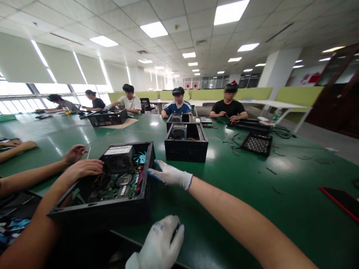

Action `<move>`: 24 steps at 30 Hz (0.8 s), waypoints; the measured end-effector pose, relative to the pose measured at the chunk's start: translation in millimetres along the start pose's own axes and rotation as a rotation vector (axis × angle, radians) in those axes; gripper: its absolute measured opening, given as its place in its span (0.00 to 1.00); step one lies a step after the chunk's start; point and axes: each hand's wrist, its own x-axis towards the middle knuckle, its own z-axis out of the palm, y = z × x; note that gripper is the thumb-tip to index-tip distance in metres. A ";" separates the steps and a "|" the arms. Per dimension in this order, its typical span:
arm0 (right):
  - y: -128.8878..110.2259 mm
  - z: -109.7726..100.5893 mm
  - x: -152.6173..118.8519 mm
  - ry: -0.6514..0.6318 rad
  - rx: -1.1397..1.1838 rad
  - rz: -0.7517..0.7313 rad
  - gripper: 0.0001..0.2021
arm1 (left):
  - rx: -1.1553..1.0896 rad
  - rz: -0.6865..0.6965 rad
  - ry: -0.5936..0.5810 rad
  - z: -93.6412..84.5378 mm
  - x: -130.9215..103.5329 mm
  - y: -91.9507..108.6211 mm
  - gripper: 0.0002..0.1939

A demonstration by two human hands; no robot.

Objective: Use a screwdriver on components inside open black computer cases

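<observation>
My right hand (172, 175), in a white glove with blue fingertips, reaches in from the right. Its fingers are stretched out and apart, touching the side wall of a black computer case (98, 209). Inside that case show a power supply (119, 158), a green motherboard (120, 186) and a light-blue fan (140, 157). Low in the middle is my left hand (159, 243), also gloved, its fingers curled toward the thumb above the table edge. What it holds, if anything, is hidden. A co-worker's bare hand (84, 168) rests on the power supply's near side; the other (75, 154) pinches a thin white stick.
Another open computer case (186, 151) stands ahead, with one more behind it. A black tray (256, 144), cables (283, 131) and scraps lie to the right on the green table (224, 194). A red-edged black object (342, 201) lies far right. Several people sit across.
</observation>
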 end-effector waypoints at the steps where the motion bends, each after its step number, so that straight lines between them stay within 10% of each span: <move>1: 5.0 -7.5 6.7 -0.016 -0.071 0.024 0.51 | 0.031 -0.002 0.095 10.7 -4.0 -8.0 0.15; 4: 29.8 -40.7 22.3 0.028 -0.347 0.104 0.51 | 0.052 -0.079 0.243 35.1 -18.1 -24.2 0.14; 11: 97.0 -119.2 36.0 0.199 -0.783 0.370 0.34 | -0.138 -0.321 0.164 52.8 -31.3 -28.1 0.13; 24: 83.2 -116.2 -1.6 0.174 -0.935 0.268 0.25 | -0.134 -0.377 0.214 56.9 -29.3 -30.1 0.12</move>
